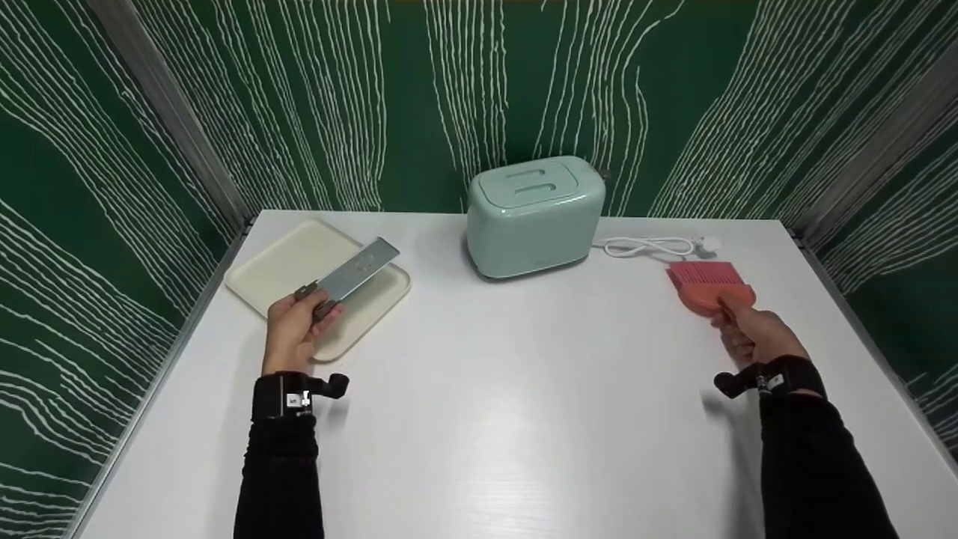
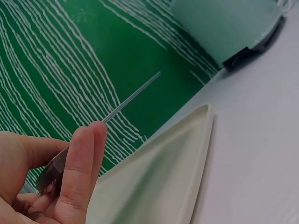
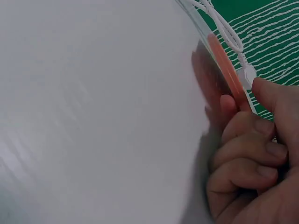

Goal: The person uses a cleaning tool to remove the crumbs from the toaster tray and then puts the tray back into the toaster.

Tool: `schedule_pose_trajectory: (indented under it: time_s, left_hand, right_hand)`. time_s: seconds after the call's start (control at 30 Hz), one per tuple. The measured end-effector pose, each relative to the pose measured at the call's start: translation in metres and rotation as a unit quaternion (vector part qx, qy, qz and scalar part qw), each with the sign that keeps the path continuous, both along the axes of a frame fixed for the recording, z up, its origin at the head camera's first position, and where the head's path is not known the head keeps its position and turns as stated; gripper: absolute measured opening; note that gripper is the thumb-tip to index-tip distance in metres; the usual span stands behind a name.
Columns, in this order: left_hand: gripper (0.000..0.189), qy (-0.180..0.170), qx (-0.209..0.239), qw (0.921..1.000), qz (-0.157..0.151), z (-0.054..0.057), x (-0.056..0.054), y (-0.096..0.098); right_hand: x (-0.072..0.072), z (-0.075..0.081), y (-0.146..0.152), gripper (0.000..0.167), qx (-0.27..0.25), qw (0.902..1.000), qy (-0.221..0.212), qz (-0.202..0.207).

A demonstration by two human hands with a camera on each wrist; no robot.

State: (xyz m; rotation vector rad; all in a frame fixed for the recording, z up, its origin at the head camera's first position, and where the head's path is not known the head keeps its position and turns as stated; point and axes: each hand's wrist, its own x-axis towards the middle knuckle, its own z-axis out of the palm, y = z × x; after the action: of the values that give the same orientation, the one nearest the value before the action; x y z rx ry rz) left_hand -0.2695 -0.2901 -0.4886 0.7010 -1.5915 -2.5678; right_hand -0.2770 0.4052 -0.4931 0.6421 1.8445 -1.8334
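Observation:
My left hand (image 1: 296, 326) pinches the dark end piece of a narrow grey metal crumb tray (image 1: 359, 271). Small brownish crumbs lie on its flat face, and in the left wrist view it shows nearly edge-on. Below it is a cream rectangular tray (image 1: 277, 262), angled on the white table. Over at the right, my right hand (image 1: 763, 333) grips a red brush (image 1: 707, 288) by its orange rounded handle, thumb on top. Its pink-red bristles point toward the back of the table. The right wrist view shows the brush from the side, close over the table surface.
A mint-green toaster (image 1: 535, 224) stands at the back middle of the table. Its white cord (image 1: 647, 247) lies bundled to the right, with the plug (image 1: 707, 245) just behind the brush. Green walls (image 1: 404, 97) with white lines enclose the table's back and sides.

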Motion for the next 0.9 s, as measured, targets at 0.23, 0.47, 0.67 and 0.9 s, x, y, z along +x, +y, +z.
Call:
schedule_pose_trajectory:
  time_s: [0.23,0.47,0.67,0.9]
  left_hand:
    - [0.011,-0.007,0.0,1.0,0.005,0.001,0.001,-0.005]
    - [0.01,-0.001,-0.018,0.9998,0.001,0.003,0.004,-0.012]
    - [0.011,-0.003,-0.03,0.9995,0.004,0.005,0.007,-0.017]
    - [0.01,-0.003,-0.045,0.999,-0.001,0.008,0.01,-0.024]
  right_hand:
    - [0.0,-0.006,0.002,0.056,0.14,0.9895,0.036,0.005]
    - [-0.009,-0.012,0.006,0.059,0.184,0.9813,0.051,-0.022]
    - [-0.017,-0.004,-0.001,0.061,0.22,0.9714,0.082,-0.033]
    - [-0.022,0.018,-0.024,0.059,0.206,0.9699,0.121,-0.046]
